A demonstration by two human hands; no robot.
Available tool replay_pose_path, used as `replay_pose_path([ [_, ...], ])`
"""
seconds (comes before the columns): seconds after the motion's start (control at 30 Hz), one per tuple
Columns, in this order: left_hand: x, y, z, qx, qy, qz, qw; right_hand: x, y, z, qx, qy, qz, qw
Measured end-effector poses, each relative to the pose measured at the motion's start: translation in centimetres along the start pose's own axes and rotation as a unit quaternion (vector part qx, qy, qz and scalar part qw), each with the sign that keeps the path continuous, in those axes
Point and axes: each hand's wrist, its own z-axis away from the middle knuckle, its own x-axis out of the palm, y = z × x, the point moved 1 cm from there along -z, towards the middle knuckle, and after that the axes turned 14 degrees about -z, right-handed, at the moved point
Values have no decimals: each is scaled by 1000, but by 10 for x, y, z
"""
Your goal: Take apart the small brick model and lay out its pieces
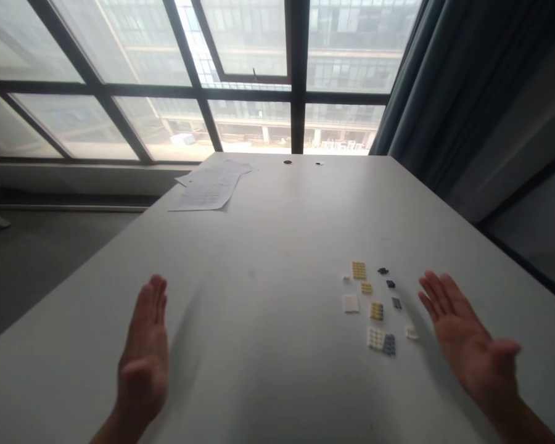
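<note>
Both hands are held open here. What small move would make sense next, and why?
Probably ease the right hand inward towards the small toy bricks: it looks empty, and they lie just beside it, while the left hand is across the table.

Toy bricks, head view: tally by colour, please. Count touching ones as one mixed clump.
White bricks: 3
Yellow bricks: 2
Black bricks: 2
Grey brick: 1
Yellow-grey clump: 1
White-grey clump: 1
Total: 10
</note>
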Motion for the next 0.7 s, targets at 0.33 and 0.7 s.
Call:
replay_pose_path([
  [0.33, 26, 18, 31, 295, -561, -304, 711, 122, 24, 28, -26, -614, 300, 730],
  [0.7, 26, 15, 30, 258, -583, -284, 716, 119, 25, 29, 11, -608, 294, 737],
])
